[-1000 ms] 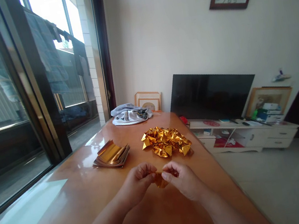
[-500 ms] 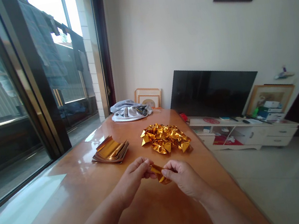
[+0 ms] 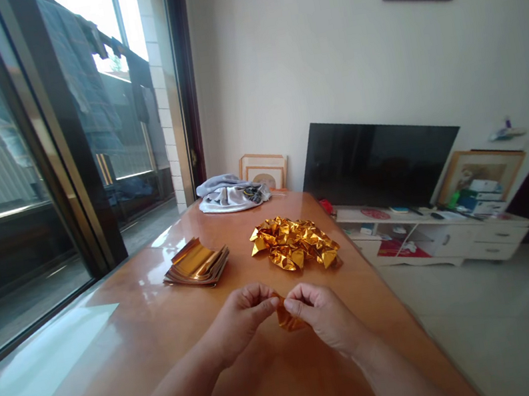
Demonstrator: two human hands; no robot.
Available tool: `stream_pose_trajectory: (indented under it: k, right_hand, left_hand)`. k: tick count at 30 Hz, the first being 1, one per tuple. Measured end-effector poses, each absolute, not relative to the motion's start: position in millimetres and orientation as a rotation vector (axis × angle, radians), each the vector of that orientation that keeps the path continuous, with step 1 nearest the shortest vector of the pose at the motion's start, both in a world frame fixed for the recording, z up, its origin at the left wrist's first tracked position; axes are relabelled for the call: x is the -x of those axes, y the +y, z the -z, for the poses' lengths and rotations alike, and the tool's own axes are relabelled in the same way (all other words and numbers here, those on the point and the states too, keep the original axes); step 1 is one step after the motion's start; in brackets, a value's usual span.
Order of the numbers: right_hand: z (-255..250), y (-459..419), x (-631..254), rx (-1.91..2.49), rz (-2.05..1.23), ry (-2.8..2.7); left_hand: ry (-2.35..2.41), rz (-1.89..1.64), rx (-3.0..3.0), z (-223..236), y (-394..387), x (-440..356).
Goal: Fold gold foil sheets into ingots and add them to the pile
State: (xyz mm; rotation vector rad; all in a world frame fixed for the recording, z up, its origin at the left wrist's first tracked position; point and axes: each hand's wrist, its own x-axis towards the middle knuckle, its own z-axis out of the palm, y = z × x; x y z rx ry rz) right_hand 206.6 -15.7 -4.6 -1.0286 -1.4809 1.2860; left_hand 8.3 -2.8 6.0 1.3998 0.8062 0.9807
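Observation:
My left hand (image 3: pixel 242 320) and my right hand (image 3: pixel 322 313) meet over the middle of the wooden table (image 3: pixel 165 329). Both pinch a small folded piece of gold foil paper (image 3: pixel 284 316) between their fingertips, just above the tabletop. Beyond them lies a heap of folded gold foil pieces (image 3: pixel 295 250). To its left sits a stack of flat gold foil sheets (image 3: pixel 196 267), the top ones curling up.
A bundle of grey cloth (image 3: pixel 231 197) lies at the table's far end, in front of a picture frame (image 3: pixel 264 171). A glass sliding door (image 3: pixel 11 173) runs along the left. To the right are a television (image 3: pixel 377 162) and a low white cabinet (image 3: pixel 444 239).
The view has tilted slightly. My fingers have shifted on the small gold piece, which has turned and now hangs lower between my fingertips. The heap and stack have not moved.

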Motion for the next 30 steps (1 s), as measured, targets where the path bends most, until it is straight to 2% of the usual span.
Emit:
stream_pose_trajectory:
  k: [11, 18, 25, 28, 30]
  right_hand:
    - [-12, -26, -214, 0.87, -1.806, -1.246]
    - [7, -21, -211, 0.716, -2.004, -1.154]
    - [12, -20, -201, 0.59, -2.051, -1.145]
    - [3, -24, -200, 0.627, -1.97, -1.22]
    - [-2, -26, -200, 0.735, -1.805, -1.273]
  left_hand:
    - [0.571, -0.925, -1.142, -15, -10, -2]
    - [0.487, -0.858, -1.1, -16, -14, 0]
    - [0.477, -0.892, -1.1, -17, -15, 0]
    - [0.463, -0.874, -1.133, -20, -16, -1]
    - [0.52, -0.902, -1.184, -21, -16, -2]
